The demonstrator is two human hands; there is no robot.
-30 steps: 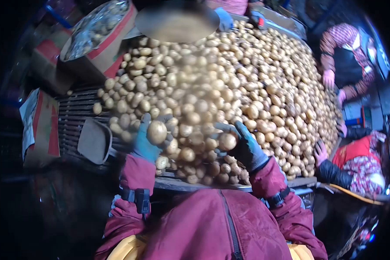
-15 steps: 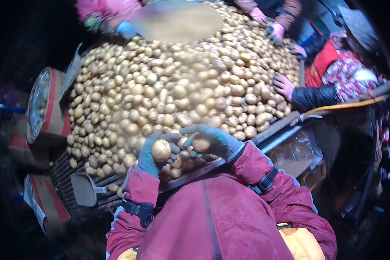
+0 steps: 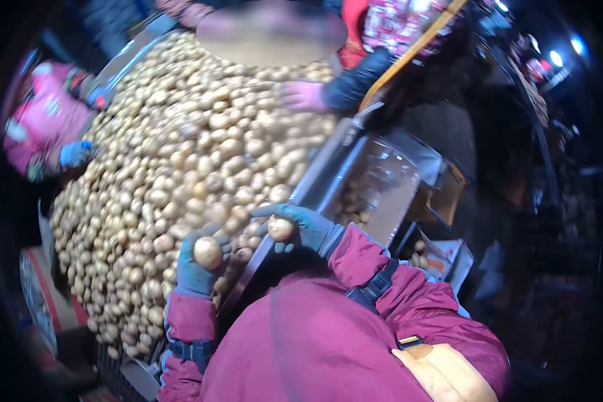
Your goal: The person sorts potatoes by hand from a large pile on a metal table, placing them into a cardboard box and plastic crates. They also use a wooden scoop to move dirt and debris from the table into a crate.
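My left hand (image 3: 193, 271), in a grey-blue work glove, is closed around a round, pale potato (image 3: 208, 252) above the near edge of the heap. My right hand (image 3: 309, 226), gloved alike, grips another potato (image 3: 281, 229) over the metal table rim (image 3: 325, 161). A large heap of potatoes (image 3: 147, 201) spreads over the table beyond both hands. Just past my right fingers lies one more potato (image 3: 279, 193), near the rim.
To the right stands an open cardboard box (image 3: 390, 201) with clear plastic and potatoes inside; a smaller box (image 3: 449, 258) is nearer. Another carton (image 3: 47, 295) stands left. A co-worker's pink-gloved hand (image 3: 305, 96) rests on the heap, and a person in pink (image 3: 53, 114) is far left.
My view has swung right, bringing more of the boxes beside the table into sight. My hands have moved farther apart, the right one out to the rim, each still holding a potato.
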